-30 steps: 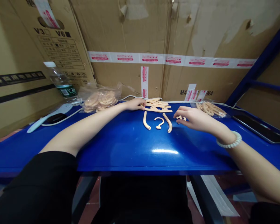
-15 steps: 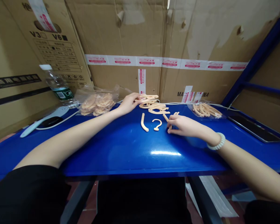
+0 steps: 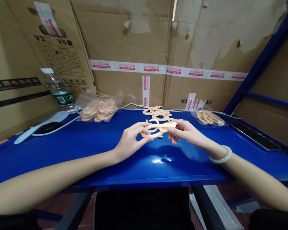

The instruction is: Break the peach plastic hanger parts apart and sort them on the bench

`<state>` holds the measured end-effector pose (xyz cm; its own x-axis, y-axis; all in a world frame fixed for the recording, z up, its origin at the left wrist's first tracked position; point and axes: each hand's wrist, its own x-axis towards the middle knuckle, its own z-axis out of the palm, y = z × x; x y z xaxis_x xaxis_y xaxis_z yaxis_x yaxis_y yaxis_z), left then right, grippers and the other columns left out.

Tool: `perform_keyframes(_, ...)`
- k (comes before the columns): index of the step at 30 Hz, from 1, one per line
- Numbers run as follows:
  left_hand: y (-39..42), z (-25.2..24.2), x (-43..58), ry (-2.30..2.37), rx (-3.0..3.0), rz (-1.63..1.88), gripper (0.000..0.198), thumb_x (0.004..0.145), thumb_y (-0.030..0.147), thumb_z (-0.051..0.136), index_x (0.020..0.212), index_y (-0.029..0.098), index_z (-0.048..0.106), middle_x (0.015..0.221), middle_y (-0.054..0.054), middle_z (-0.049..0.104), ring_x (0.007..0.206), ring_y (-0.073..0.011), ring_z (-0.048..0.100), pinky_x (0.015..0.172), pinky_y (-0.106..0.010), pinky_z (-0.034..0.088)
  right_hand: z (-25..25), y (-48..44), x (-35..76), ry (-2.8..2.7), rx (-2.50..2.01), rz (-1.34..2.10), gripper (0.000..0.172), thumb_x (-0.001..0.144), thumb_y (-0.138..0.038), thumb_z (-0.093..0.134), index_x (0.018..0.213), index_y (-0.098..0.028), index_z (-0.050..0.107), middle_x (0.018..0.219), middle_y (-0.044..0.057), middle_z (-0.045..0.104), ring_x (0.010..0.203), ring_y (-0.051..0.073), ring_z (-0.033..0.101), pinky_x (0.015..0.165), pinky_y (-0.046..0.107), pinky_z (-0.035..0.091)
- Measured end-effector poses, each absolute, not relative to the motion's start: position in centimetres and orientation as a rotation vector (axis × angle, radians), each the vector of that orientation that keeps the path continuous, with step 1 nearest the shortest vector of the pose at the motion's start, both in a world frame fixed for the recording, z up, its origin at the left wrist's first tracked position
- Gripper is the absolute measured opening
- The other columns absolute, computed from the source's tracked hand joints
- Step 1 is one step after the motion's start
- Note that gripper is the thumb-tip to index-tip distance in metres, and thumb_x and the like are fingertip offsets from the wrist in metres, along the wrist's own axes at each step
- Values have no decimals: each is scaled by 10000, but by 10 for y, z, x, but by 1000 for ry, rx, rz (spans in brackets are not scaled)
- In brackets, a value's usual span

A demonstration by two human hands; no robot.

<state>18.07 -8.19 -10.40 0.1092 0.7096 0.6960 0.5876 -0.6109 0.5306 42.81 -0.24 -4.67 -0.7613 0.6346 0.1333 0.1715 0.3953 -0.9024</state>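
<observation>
The left hand point(image 3: 131, 139) pinches the left end of a peach looped piece point(image 3: 166, 125) between thumb and fingers, and the right hand point(image 3: 186, 131) grips its right end, with fingers narrow. The piece seems raised over the middle of the blue tabletop point(image 3: 124, 174). A curved part point(image 3: 153, 120) shows partly hidden behind it.

In my judgement, the looped piece could slip or bend if the two hands pull unevenly, because it is thin and held only at its ends. Also, a lowered hand could push the curved part, as it is so near.

I count two hands and one held piece, as far as I can tell. Farther away there are two plastic bags, one left point(image 3: 99, 108) and one right point(image 3: 208, 117), and one bottle point(image 3: 62, 95) at far left. The loose pieces point(image 3: 162, 115) in the far middle overlap, so I cannot count them exactly.
</observation>
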Motion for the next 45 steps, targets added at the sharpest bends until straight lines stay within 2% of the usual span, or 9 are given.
perform_keyframes(6,-87,-113,186,1158,2374,1455,111,941,230,626,1043,225,671,1211,-101,727,1162,-244,694,993,-392,575,-53,-6,425,-2136,-701,1227,357,862,-508,761,904,-179,628,657,-18,650,524,124,598,499,253,484)
perform_keyframes(13,-94,-108,189,1339,2048,1436,453,892,396,721,1289,237,571,878,-13,774,718,-176,724,700,-285,585,-50,-19,426,-2234,-705,1054,352,888,-519,737,821,-188,640,587,-45,551,496,109,496,452,240,355)
perform_keyframes(18,-94,-109,185,1444,2118,1322,320,877,464,723,1092,227,726,725,7,740,594,-158,654,611,-264,516,-49,-25,425,-2268,-647,1022,356,885,-503,751,764,-193,624,607,-43,522,532,109,443,474,247,324)
perform_keyframes(24,-99,-104,185,1407,2143,1281,242,955,370,570,862,214,730,764,-16,753,659,-170,684,618,-266,498,-43,-24,425,-2200,-646,1051,393,853,-520,773,710,-186,622,627,-26,539,578,124,461,518,262,359)
perform_keyframes(29,-91,-105,184,1252,1804,1341,261,956,438,559,951,202,668,870,-57,779,740,-212,747,642,-303,594,-43,-20,428,-2229,-723,1001,376,843,-535,763,767,-176,684,643,-14,573,572,127,488,519,260,370)
perform_keyframes(35,-82,-106,181,1231,1619,1448,326,929,497,601,917,173,631,812,-82,774,601,-184,708,582,-308,600,-40,-10,433,-2146,-780,882,335,823,-495,781,750,-185,677,696,14,650,605,152,573,549,279,441)
perform_keyframes(38,-85,-103,182,1231,1618,1422,314,923,475,604,892,166,651,796,-84,775,565,-167,684,561,-295,588,-39,-7,433,-2053,-809,975,358,810,-514,798,770,-184,665,712,24,656,612,160,598,560,292,477)
perform_keyframes(42,-89,-101,183,1238,1660,1389,290,926,449,603,870,173,672,768,-66,767,574,-166,680,553,-285,578,-40,3,434,-1840,-755,1167,392,810,-514,818,781,-186,604,673,-18,587,522,89,476,456,228,378)
perform_keyframes(45,-89,-102,183,1220,1665,1393,287,930,448,611,871,174,677,783,-62,763,640,-180,705,583,-281,584,-41,12,436,-1759,-693,1345,408,766,-476,868,785,-191,576,697,-20,598,558,97,533,478,225,441)
